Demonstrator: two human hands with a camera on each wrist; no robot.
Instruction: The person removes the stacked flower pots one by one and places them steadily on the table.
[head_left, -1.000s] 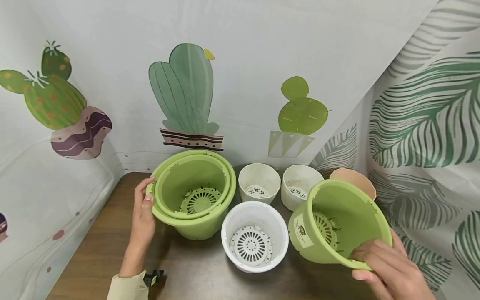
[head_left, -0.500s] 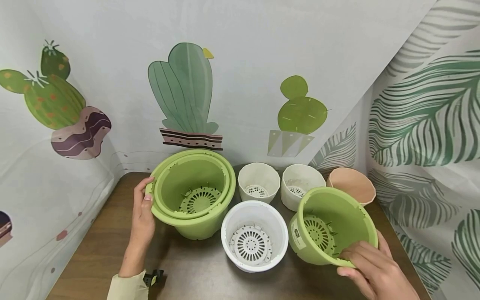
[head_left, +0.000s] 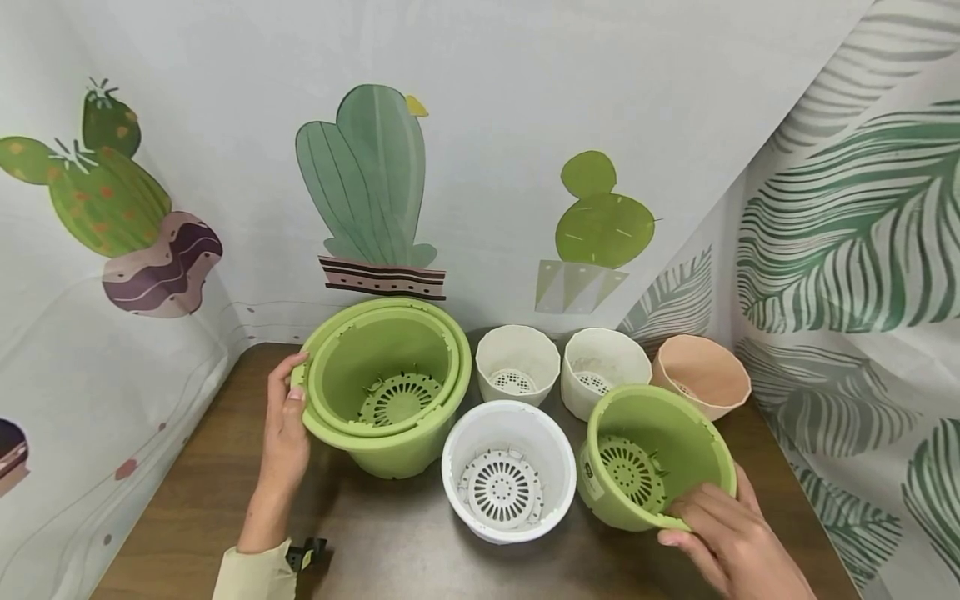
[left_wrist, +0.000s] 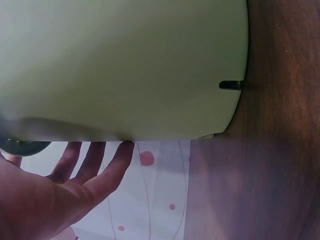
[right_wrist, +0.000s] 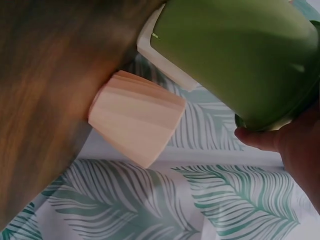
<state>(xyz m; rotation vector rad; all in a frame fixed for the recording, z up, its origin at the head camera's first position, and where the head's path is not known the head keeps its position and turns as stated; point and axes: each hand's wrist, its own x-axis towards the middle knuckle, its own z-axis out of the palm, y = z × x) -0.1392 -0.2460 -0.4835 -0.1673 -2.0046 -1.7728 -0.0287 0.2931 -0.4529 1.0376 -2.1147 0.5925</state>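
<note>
At the left of the head view, two green flowerpots (head_left: 411,454) stand nested one inside the other. My left hand (head_left: 285,429) holds the outer pot's rim, thumb on top and fingers along its side. In the left wrist view those fingers (left_wrist: 120,162) reach the green wall. On the right, my right hand (head_left: 729,533) grips the near rim of another green flowerpot (head_left: 693,442), fingers inside and thumb outside. That pot leans with its mouth toward me, low over the table. Between the green pots sits a white flowerpot (head_left: 551,471) with a slotted bottom.
Two cream pots (head_left: 517,350) and a peach pot (head_left: 708,367) line the back of the brown wooden table (head_left: 390,533). A cloth (head_left: 495,167) printed with cacti hangs right behind them. Leaf-patterned cloth (head_left: 847,242) borders the right side.
My right hand has brought its green flowerpot leftward and lower, uncovering more of the peach pot. My left hand and the nested flowerpots have stayed in place.
</note>
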